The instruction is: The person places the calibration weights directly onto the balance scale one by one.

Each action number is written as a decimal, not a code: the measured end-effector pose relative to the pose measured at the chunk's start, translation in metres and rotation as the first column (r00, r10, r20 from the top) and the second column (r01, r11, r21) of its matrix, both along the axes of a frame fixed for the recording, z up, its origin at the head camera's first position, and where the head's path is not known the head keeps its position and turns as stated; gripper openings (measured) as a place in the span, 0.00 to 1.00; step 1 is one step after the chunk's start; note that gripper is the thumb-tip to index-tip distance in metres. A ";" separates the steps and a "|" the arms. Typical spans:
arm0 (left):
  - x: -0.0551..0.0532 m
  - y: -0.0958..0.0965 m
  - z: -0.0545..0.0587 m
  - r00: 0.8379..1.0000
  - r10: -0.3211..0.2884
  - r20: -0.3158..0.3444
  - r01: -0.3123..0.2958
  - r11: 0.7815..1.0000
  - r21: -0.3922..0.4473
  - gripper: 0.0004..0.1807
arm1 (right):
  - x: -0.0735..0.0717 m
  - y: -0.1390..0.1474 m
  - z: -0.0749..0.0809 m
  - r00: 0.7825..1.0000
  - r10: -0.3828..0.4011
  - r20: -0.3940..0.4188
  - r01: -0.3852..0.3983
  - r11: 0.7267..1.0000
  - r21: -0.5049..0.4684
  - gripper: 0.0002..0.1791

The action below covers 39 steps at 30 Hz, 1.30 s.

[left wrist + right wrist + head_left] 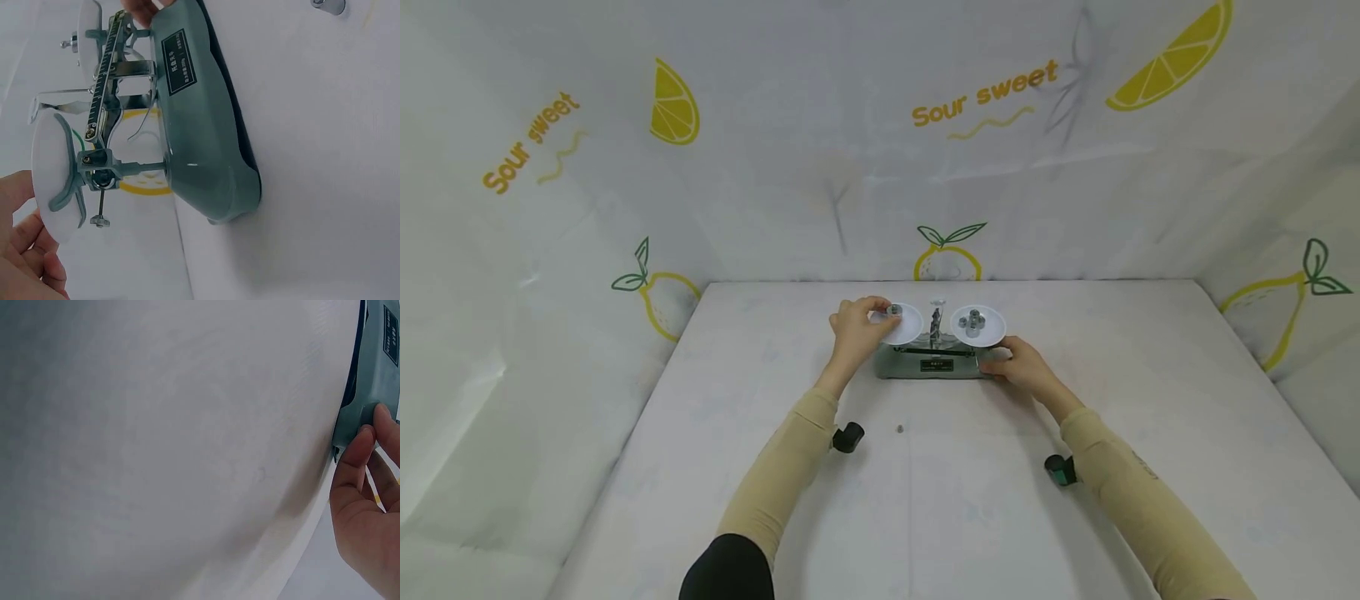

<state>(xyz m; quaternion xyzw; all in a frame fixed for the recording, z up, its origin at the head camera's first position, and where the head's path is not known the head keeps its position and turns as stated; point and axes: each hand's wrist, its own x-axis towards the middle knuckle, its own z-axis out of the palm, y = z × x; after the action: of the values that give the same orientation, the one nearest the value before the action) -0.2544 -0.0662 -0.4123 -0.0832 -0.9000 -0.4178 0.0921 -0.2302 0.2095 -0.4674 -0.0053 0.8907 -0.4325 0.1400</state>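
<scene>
Your left hand (855,327) reaches over the left pan (904,323) of the balance scale (934,360), its grip narrowed on a small metal weight (894,311) at the pan's near-left part; whether the weight already rests on the pan cannot be told from the head view. Your right hand (1021,364) rests against the right end of the scale's base, thumb (353,453) pressed to the green casing and fingers loosely curved, gripping nothing. The scale stands mid-bench, its long axis running left to right between your hands. The right pan (978,325) carries a cluster of grey weights (973,321). Both pans are smooth white discs; the base is glossy grey-green with a dark label, and the beam (103,81) is ruled metal. One stray weight (899,429) lies on the matte white bench (1150,400), nearer you, well apart from the scale.
</scene>
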 end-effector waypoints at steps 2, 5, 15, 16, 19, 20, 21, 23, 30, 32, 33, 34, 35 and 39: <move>0.000 0.000 -0.001 1.000 0.008 0.000 -0.008 1.000 -0.002 0.18 | 0.000 0.000 0.000 1.000 0.000 -0.002 0.000 1.000 0.002 0.32; -0.001 -0.001 -0.001 1.000 0.014 0.009 -0.014 1.000 -0.002 0.18 | 0.000 0.000 0.000 1.000 -0.002 -0.003 0.002 1.000 0.008 0.32; -0.001 -0.002 -0.002 1.000 0.022 0.022 -0.022 1.000 0.000 0.20 | 0.001 -0.002 0.002 1.000 -0.010 0.002 0.010 1.000 0.017 0.33; 0.000 -0.003 -0.001 1.000 0.019 0.020 -0.020 1.000 0.004 0.20 | 0.001 -0.002 0.002 1.000 -0.006 -0.003 0.006 1.000 0.017 0.33; 0.003 -0.005 0.000 1.000 0.008 -0.004 -0.008 1.000 0.022 0.21 | 0.000 -0.002 0.001 1.000 -0.002 -0.006 0.002 1.000 0.014 0.32; 0.005 -0.006 0.001 1.000 0.004 -0.018 -0.004 1.000 0.028 0.21 | 0.000 -0.001 0.000 1.000 -0.003 -0.005 0.003 1.000 0.013 0.32; 0.006 -0.007 0.001 0.999 0.001 -0.034 0.001 0.999 0.035 0.21 | 0.000 -0.001 0.000 1.000 -0.004 -0.003 0.004 1.000 0.011 0.32; 0.009 -0.009 0.001 0.998 -0.008 -0.069 0.012 0.999 0.050 0.20 | 0.000 -0.001 0.000 1.000 -0.002 -0.002 0.002 1.000 0.014 0.33; 0.023 -0.016 0.001 0.974 -0.060 -0.219 0.078 0.994 0.076 0.14 | 0.000 -0.001 0.000 1.000 -0.006 0.005 0.006 1.000 0.000 0.33; 0.027 -0.018 0.000 0.964 -0.079 -0.254 0.105 0.990 0.089 0.11 | 0.000 -0.001 0.000 1.000 -0.007 0.004 0.007 1.000 -0.003 0.33; 0.029 -0.018 0.000 0.959 -0.088 -0.269 0.119 0.988 0.101 0.09 | 0.000 -0.001 0.000 1.000 -0.008 0.005 0.008 1.000 -0.005 0.33; 0.032 -0.019 -0.002 0.955 -0.099 -0.281 0.135 0.985 0.112 0.08 | 0.000 -0.002 0.000 1.000 -0.010 0.010 0.010 1.000 -0.006 0.33; 0.034 -0.020 -0.003 0.952 -0.111 -0.286 0.151 0.981 0.122 0.07 | 0.000 -0.002 0.000 1.000 -0.014 0.012 0.014 1.000 -0.004 0.34; 0.046 -0.022 -0.011 0.947 -0.201 -0.250 0.239 0.962 0.132 0.04 | 0.000 -0.003 -0.001 0.999 -0.021 0.024 0.021 1.000 0.003 0.35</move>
<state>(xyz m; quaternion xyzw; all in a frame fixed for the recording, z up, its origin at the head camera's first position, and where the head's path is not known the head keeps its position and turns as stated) -0.2084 -0.0886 -0.4232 -0.2244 -0.8311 -0.4840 0.1570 -0.2300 0.2065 -0.4684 0.0094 0.8896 -0.4327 0.1459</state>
